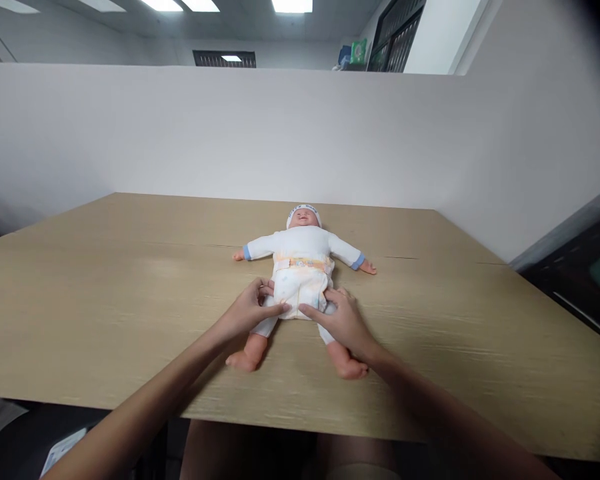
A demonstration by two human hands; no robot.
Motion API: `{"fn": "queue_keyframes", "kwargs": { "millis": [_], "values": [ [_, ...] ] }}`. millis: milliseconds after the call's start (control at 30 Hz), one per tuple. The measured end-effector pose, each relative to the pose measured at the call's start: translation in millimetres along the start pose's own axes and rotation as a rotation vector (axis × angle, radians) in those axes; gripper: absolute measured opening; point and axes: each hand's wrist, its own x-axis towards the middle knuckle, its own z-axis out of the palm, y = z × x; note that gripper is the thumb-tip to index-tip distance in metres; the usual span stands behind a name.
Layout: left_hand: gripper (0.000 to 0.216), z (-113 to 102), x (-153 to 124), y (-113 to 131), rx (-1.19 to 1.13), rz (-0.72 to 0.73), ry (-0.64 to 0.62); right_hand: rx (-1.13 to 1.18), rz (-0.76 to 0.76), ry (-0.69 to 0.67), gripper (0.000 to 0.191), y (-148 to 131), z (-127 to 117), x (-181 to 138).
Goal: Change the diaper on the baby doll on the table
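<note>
Head view looks down over a pale wooden table (130, 300), where a baby doll (303, 245) lies flat on its back near the middle, its head pointing away from the person and its feet toward the near edge. The doll wears a white cap, a white long-sleeved top with blue cuffs, and a white diaper (300, 288) with an orange-yellow band across the waist. Its arms are spread out to either side on the tabletop, and its bare legs splay apart below the diaper. The left hand (253, 308) rests on the diaper's lower left edge, over the thigh on that side, with the fingers bent in at the hip and the thumb stretched along the bottom of the diaper. The right hand (341, 323) mirrors it on the other side, lying over the other thigh with its fingers curled at the hip and its thumb reaching inward along the diaper's lower edge. The two thumb tips lie near each other but apart beneath the crotch. Both hands are half closed and touching the diaper, though it cannot be told whether either one actually pinches the material. Behind the table stands a plain white partition (230, 133), with ceiling lights above it.
</note>
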Motion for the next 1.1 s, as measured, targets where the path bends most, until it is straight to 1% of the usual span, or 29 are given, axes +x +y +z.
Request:
{"fn": "queue_keyframes", "kwargs": {
  "millis": [100, 200, 300, 400, 533, 600, 667, 733, 800, 867, 933, 1033, 1100],
  "values": [
    [0.056, 1.5, -2.8, -7.1, 0.046, 0.012, 0.055, 0.037, -0.004, -0.017, 0.032, 2.1, 3.3, 0.3],
    [0.054, 1.7, -3.8, -10.8, 0.115, 0.041, 0.071, 0.146, 0.018, -0.038, 0.032, 8.5, 6.8, 1.5],
    [0.048, 0.9, -4.2, -8.2, 0.179, 0.065, 0.038, 0.282, 0.037, -0.053, 0.03, 13.8, 8.6, 1.5],
    [0.045, 0.5, -5.4, 0.1, 0.19, 0.056, -0.041, 0.359, 0.05, -0.071, 0.031, 15.5, 9.0, 0.9],
    [0.042, 2.9, -7.6, 10.8, 0.132, 0.05, -0.146, 0.326, 0.06, -0.062, 0.033, 14.5, 9.2, 1.3],
    [0.042, 4.1, -7.9, 12.9, 0.117, 0.067, -0.169, 0.304, 0.069, -0.056, 0.033, 13.1, 8.6, 1.6],
    [0.041, 3.5, -7.3, 12.9, 0.132, 0.094, -0.165, 0.273, 0.079, -0.056, 0.034, 11.0, 7.1, 1.4],
    [0.039, 0.4, -5.2, 12.0, 0.191, 0.148, -0.157, 0.226, 0.072, -0.062, 0.032, 8.5, 4.5, 0.5],
    [0.037, -4.9, -1.6, 11.7, 0.299, 0.215, -0.153, 0.177, 0.04, -0.076, 0.031, 6.0, 1.0, -0.6],
    [0.038, -10.3, 3.7, 12.1, 0.404, 0.27, -0.174, 0.149, -0.005, -0.099, 0.033, 4.4, -2.6, -1.1],
    [0.04, -13.8, 9.6, 12.6, 0.445, 0.306, -0.205, 0.142, -0.032, -0.12, 0.033, 4.0, -5.5, -0.5],
    [0.041, -13.6, 16.6, 11.9, 0.469, 0.329, -0.229, 0.157, -0.033, -0.134, 0.029, 5.8, -7.5, 1.5],
    [0.042, -11.0, 19.1, 10.5, 0.501, 0.305, -0.213, 0.169, -0.047, -0.144, 0.031, 7.4, -7.5, 2.5]
  ]
}}
